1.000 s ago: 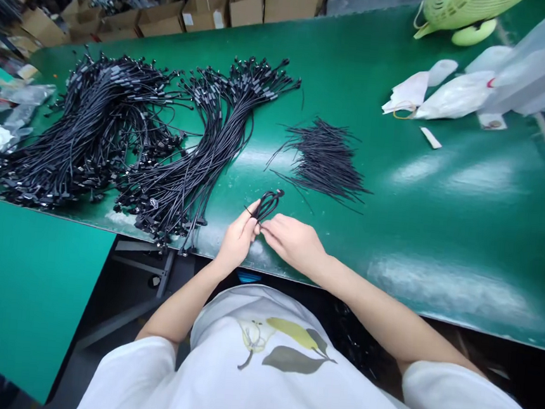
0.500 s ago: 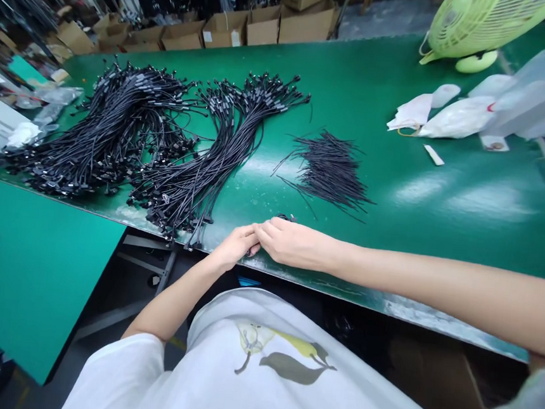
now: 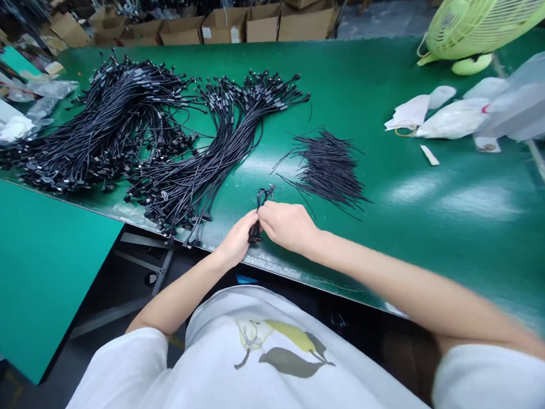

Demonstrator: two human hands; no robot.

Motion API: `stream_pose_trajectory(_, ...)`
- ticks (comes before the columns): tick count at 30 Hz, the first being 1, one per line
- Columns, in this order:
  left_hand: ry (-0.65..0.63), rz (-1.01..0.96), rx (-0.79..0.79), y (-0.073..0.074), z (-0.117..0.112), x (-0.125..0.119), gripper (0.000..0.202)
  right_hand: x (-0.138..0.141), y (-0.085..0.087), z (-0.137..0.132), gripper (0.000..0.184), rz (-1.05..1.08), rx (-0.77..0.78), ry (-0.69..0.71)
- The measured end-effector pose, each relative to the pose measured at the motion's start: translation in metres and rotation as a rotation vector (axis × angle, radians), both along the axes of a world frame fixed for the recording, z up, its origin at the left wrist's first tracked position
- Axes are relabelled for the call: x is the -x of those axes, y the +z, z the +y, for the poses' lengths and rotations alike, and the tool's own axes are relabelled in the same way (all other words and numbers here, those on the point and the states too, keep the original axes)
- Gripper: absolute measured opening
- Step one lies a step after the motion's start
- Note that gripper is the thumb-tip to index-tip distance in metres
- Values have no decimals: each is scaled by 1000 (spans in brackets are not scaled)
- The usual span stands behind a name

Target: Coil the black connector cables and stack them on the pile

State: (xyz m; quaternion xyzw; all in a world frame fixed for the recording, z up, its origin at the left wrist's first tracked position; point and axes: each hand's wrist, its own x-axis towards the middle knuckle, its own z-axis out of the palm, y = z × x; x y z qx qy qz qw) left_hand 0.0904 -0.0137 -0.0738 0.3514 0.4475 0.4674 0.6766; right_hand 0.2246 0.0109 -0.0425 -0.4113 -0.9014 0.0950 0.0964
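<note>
A folded black cable (image 3: 264, 195) stands out between my two hands, just above the front edge of the green table. Its looped end points away from me and its connector end shows below my fingers. My left hand (image 3: 239, 240) is closed around its left side. From the right, my right hand (image 3: 288, 226) pinches the cable's middle; whether a tie is between those fingertips is too small to tell. Beyond my right hand lies a loose heap of short, thin black ties (image 3: 331, 168). To the left is a bundle of long black cables (image 3: 229, 153).
A bigger pile of black cables (image 3: 112, 120) covers the table's left part. At the right are a green fan (image 3: 488, 26), white plastic bags (image 3: 456, 119) and a small white strip (image 3: 430, 155). Cardboard boxes (image 3: 224, 25) line the far edge. A lower green table (image 3: 33, 260) adjoins at left.
My hands have turned and moved apart a little, so the folded cable between them now shows. My right hand has shifted slightly away from me, and the right elbow has come closer in.
</note>
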Motion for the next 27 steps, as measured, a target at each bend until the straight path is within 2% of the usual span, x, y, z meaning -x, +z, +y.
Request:
stream_pose_trajectory(3, 89, -13, -62, 1, 9, 2, 42, 1, -9, -3, 32, 421, 148, -194)
stream_pose_trajectory(6, 74, 175, -267, 8, 8, 11, 52, -9, -13, 0, 33, 651, 282, -231)
stream_pose_trajectory(9, -131, 411, -402, 11, 1, 16, 60, -25, -9, 6, 32, 657, 284, -287)
stream_pose_trajectory(11, -284, 491, -372, 8, -1, 15, 65, -29, -3, 4, 30, 641, 228, -315)
stream_pose_trajectory(12, -302, 491, -317, 6, 0, 13, 69, -27, 0, 0, 30, 636, 210, -284)
stream_pose_trajectory(14, -257, 411, -170, 4, 4, 12, 81, -21, 1, -11, 32, 613, 212, -146)
stream_pose_trajectory(16, -203, 303, -102, 8, 7, 14, 88, -14, -3, -20, 31, 578, 272, -29)
stream_pose_trajectory(18, -229, 295, -198, 17, 5, 17, 85, -12, -10, -22, 29, 563, 350, -36)
stream_pose_trajectory(21, -327, 491, -419, 28, -5, 19, 63, -18, -18, -13, 30, 565, 374, -146)
stream_pose_trajectory(22, -293, 559, -459, 27, -9, 18, 53, -21, -19, -10, 31, 558, 332, -177)
stream_pose_trajectory(24, -101, 585, -468, 18, -13, 15, 41, -25, -18, -6, 31, 527, 207, -218)
stream_pose_trajectory(26, 14, 440, -398, 5, -14, 11, 50, -25, -16, -7, 31, 508, 110, -230)
stream_pose_trajectory(27, -9, 340, -351, -1, -14, 10, 53, -23, -15, -9, 31, 518, 100, -219)
